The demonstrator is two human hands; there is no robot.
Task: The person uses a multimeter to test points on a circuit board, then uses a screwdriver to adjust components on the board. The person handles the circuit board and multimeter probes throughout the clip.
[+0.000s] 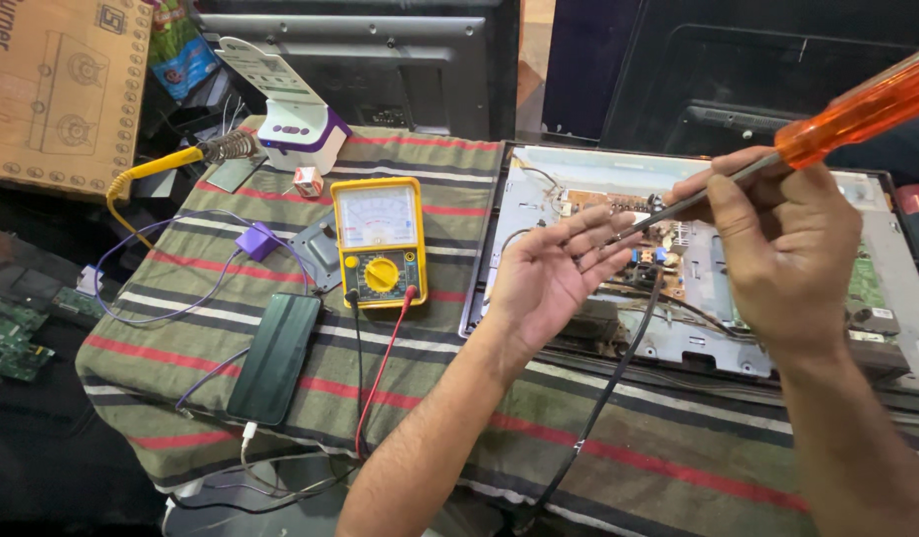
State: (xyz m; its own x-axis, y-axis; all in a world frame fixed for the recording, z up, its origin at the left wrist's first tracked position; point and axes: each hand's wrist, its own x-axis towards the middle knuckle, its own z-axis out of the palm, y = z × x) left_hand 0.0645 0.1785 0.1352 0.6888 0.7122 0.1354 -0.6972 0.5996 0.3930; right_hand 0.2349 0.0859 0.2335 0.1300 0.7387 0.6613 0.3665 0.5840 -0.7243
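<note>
Nearest me, a black cable (603, 398) trails over the striped cloth (678, 447) toward the open TV (907, 288), which lies with its back off. Left of the TV on the cloth sit a dark green phone (275, 356) with a white cord plugged in, then a yellow meter (380, 242) with a black lead (358, 368) and a red lead (380, 373) running down from it.

My left hand (549, 273) hovers palm up at the TV's left edge, fingers spread and loosely curled, gripping nothing. The screwdriver (777, 159) tip ends right at my left fingertips (603, 224); I cannot tell whether it touches them.

My right hand (787, 249) is above the TV's middle, thumb and fingers clamped on the metal shaft of the screwdriver. Its orange handle sticks up and out to the right, away from the TV.

Under both hands, inside the TV, lies a circuit board (658, 249) with small parts and wires.

Farther left of the TV, beyond the meter, lie a purple plug (257, 242) with its thin wire, a yellow soldering iron (166, 164) in a coil stand, and a white and purple stand (295, 119). A cardboard box (57, 89) sits far left of it.
</note>
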